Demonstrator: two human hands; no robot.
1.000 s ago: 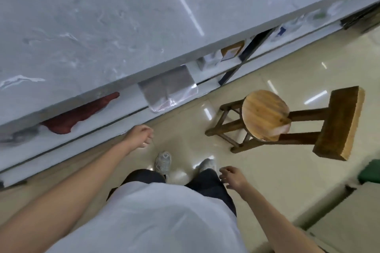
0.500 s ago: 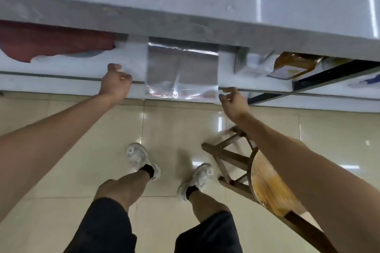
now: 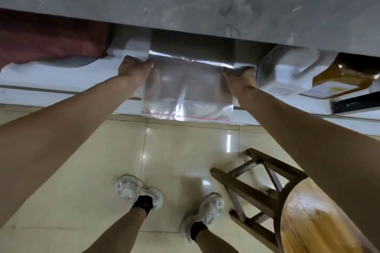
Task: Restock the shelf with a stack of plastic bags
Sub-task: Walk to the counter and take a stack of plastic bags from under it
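Observation:
A stack of clear plastic bags [image 3: 187,90] with a thin red strip along its near edge lies on the white shelf [image 3: 61,78] under the grey marble counter [image 3: 185,0]. Its front hangs a little over the shelf edge. My left hand [image 3: 134,68] grips the stack's left side near its far corner. My right hand [image 3: 239,77] grips the right side in the same way. Both sets of fingers curl around the plastic, and the fingertips are partly hidden under it.
A dark red bag [image 3: 51,41] lies on the shelf at the left. A clear box [image 3: 287,70] and an amber package [image 3: 345,76] sit to the right of the stack. A wooden stool [image 3: 277,197] stands by my right leg on the tiled floor [image 3: 102,160].
I have bent down toward the shelf. Both hands moved from beside the stack onto its two sides and closed on it.

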